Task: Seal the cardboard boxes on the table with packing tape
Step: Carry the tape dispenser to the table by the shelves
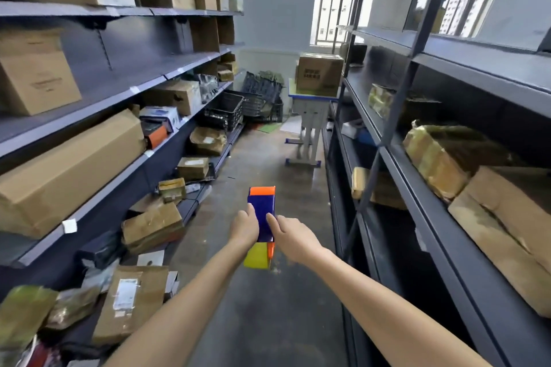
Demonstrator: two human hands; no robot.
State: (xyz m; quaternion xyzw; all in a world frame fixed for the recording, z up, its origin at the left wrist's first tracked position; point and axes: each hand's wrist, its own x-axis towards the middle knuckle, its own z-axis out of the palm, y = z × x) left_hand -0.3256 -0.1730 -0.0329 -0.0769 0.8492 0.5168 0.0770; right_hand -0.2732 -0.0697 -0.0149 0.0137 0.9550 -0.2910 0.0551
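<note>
1. The left hand is gripping the left side of a blue tool with orange and yellow ends, fingers curled round it
2. The right hand is pinching the tool's right edge
3. A cardboard box is sitting on the small table far down the aisle, well apart from both hands, between the shelves

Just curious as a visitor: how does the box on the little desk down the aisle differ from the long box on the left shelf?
The desk box is squarish, stands upright on the desk and bears dark print; the long box is stretched, plain-faced and lies lengthwise on the left shelf. The desk box is far off, the long box close. Both are brown cardboard.
</note>
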